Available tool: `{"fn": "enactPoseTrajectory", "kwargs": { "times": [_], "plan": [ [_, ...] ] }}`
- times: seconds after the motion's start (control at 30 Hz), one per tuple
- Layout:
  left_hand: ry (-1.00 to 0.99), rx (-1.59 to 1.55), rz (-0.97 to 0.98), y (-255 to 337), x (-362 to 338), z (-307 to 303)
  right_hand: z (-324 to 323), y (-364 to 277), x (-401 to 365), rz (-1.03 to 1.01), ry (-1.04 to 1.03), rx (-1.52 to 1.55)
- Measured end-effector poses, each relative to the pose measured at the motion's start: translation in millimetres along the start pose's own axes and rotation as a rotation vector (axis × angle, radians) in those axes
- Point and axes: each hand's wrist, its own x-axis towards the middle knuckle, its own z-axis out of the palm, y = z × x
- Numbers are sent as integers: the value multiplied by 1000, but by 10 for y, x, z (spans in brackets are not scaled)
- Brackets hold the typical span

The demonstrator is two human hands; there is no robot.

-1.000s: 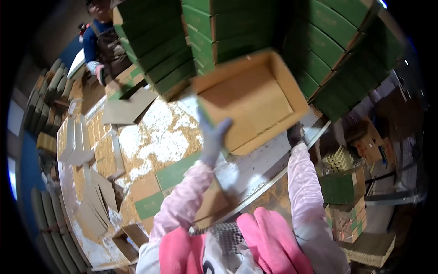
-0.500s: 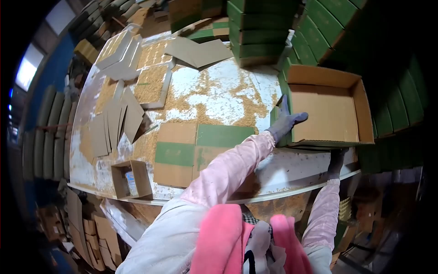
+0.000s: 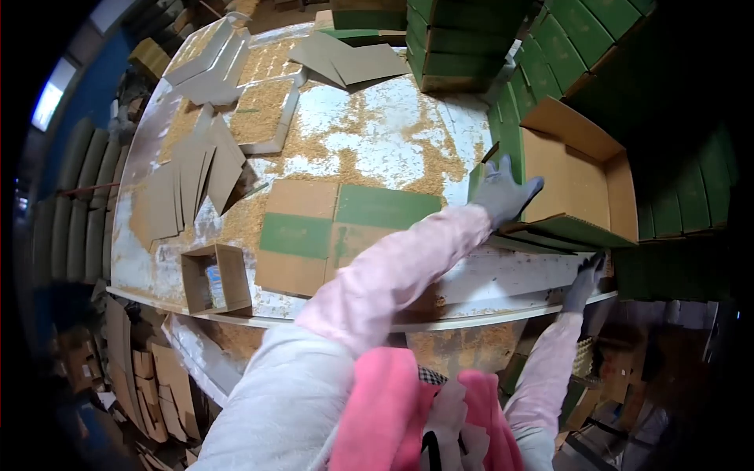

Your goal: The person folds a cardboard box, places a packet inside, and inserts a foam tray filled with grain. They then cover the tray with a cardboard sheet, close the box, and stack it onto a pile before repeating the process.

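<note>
An open green and brown cardboard box [image 3: 573, 177] stands at the right of the table, its hollow side facing me, on top of other green cardboard. My left hand [image 3: 504, 192], in a grey glove, lies at its left side with the fingers spread. Below the box's lower right corner is my right hand [image 3: 585, 282], also gloved, its fingers apart near the table edge and just short of the cardboard. A flattened green and brown carton [image 3: 302, 235] lies flat at the middle front.
Stacked green boxes [image 3: 463, 39] rise at the back and right. Grey cardboard sheets [image 3: 184, 184] and white trays [image 3: 271, 118] of brown granules lie at the left. A small open box [image 3: 236, 279] stands near the front edge of the table [image 3: 377, 169].
The open box has tilted and shifted slightly right. My left hand has moved a little right, and my right hand has come away from beneath the box. The view has shifted.
</note>
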Motion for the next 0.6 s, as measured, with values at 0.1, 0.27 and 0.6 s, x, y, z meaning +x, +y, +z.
{"fn": "enactPoseTrajectory", "kwargs": {
  "times": [0.1,0.27,0.6],
  "plan": [
    [-1,290,217,-747,-561,-841,653,-596,-1102,-130,-103,-120],
    [-365,1104,-698,-2776,-2162,-2348,1286,349,-2593,175,-903,-335],
    [-90,939,-261,-2844,-3103,-2873,1996,-352,-2761,183,-826,-131]
  ]
}}
